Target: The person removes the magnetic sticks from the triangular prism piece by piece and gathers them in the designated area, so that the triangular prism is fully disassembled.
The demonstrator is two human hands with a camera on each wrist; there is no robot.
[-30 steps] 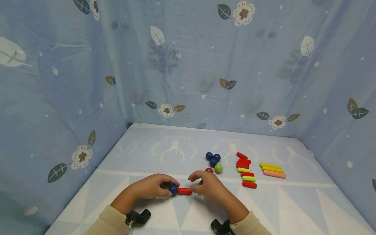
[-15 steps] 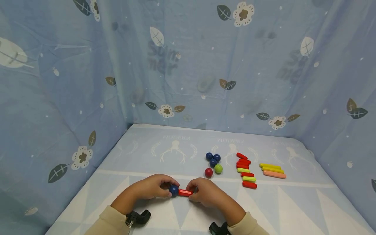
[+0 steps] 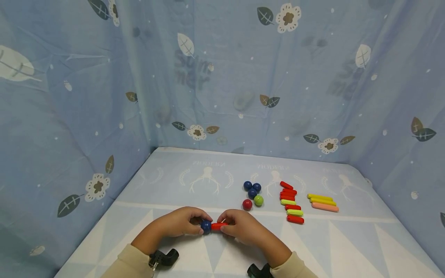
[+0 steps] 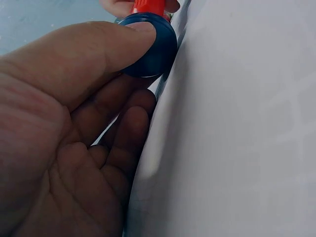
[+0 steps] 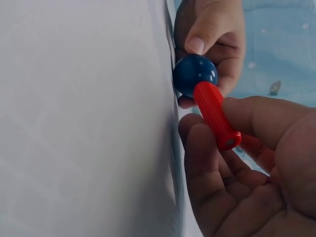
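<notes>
Between thumb and fingers my left hand (image 3: 180,221) pinches a glossy dark blue ball (image 3: 206,227), low over the table. My right hand (image 3: 243,227) pinches a short red rod (image 5: 215,112) between thumb and fingers. One end of the rod meets the ball's side; its free end, seen in the right wrist view, has a small grey spot. In the left wrist view the thumb lies across the blue ball (image 4: 153,54), with a bit of the red rod (image 4: 148,6) beyond it. The fingers behind the ball are partly hidden.
Beyond my hands lie several blue balls (image 3: 252,193), a green ball (image 3: 259,200) and a red ball (image 3: 247,204). A column of red and lime rods (image 3: 293,212) is to their right, then yellow rods (image 3: 321,201) and an orange rod (image 3: 325,207). Patterned cloth (image 3: 222,77) hangs behind.
My right hand has come down and left onto the red rod, taking hold of it, which uncovers the red ball behind. My left hand stays on the blue ball, nearly still.
</notes>
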